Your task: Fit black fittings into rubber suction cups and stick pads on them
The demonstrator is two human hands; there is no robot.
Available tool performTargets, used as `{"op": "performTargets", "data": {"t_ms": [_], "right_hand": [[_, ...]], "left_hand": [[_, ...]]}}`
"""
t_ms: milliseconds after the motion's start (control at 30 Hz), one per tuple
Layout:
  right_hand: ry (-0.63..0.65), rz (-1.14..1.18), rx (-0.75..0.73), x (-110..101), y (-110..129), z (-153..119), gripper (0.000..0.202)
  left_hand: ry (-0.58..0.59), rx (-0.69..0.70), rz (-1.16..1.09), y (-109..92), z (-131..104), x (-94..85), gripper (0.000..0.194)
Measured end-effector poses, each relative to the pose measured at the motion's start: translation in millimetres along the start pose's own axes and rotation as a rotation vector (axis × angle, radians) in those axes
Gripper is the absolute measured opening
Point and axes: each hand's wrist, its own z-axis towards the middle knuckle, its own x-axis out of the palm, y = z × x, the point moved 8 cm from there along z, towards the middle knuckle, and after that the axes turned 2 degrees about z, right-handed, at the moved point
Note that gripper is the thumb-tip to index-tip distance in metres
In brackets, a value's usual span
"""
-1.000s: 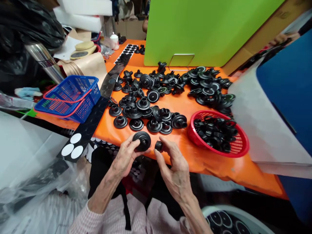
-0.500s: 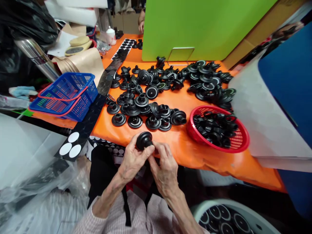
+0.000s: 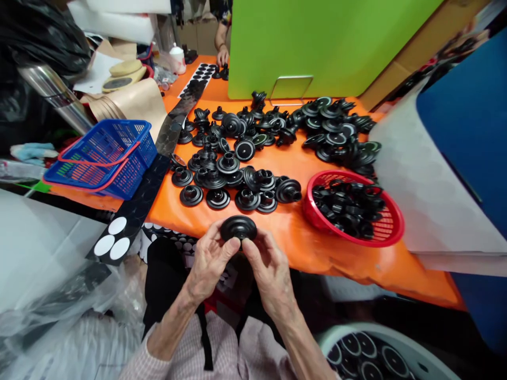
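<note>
Between both my hands, just over the table's front edge, is a black round stepped disc with a short neck [image 3: 238,228]. My left hand [image 3: 212,258] grips its left side, thumb at the neck. On the other side my right hand [image 3: 269,266] is closed on the same part, its thumb also by the neck; its fingertips are partly hidden behind the disc. Beyond my hands, several similar black discs [image 3: 217,199] stand neck-up on the orange table [image 3: 277,229], with more heaped behind them. A red basket [image 3: 396,224] at the right holds small black ring-like pieces [image 3: 348,206].
A blue basket [image 3: 137,177] sits at the left beside a black strip with white round stickers [image 3: 118,226]. A green board [image 3: 328,42] rises at the back. Lower right, a pale tub [image 3: 400,338] holds more discs. Another person's hand [image 3: 222,55] is at the far end.
The disc in my hands has turned so that its wide face shows more, neck toward me. My right hand has moved up closer around it. The other person's hand has come further into view.
</note>
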Motion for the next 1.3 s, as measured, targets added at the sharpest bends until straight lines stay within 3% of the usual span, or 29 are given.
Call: {"op": "performTargets", "data": {"t_ms": [133,367,600,733,933,1100,1200,1300], "right_hand": [[0.015,0.067,-0.023,6,0,1,0.029],[0.024,0.141,-0.104,10,16,19,0.042],[0.06,0.061,-0.14,8,29,25,0.047],[0.051,0.017,-0.162,11,33,22,0.039],[-0.004,-0.103,-0.139,3,8,29,0.039],[0.088,-0.149,-0.133,3,-8,49,0.05],[0.077,-0.27,-0.189,1,16,56,0.053],[0.021,-0.387,-0.247,-9,61,77,0.06]], "left_hand": [[-0.069,0.009,0.053,4,-4,-4.1,0.033],[-0.027,-0.02,-0.265,-6,9,5.7,0.034],[0.051,-0.033,-0.193,-19,18,1.4,0.035],[0.074,0.031,-0.179,-21,17,3.0,0.038],[-0.024,0.09,-0.138,-19,12,1.6,0.035],[-0.07,0.096,-0.23,-23,22,1.3,0.041],[-0.083,0.056,-0.155,-20,24,-10.1,0.059],[-0.169,0.015,0.07,-14,22,-37.1,0.077]]}}
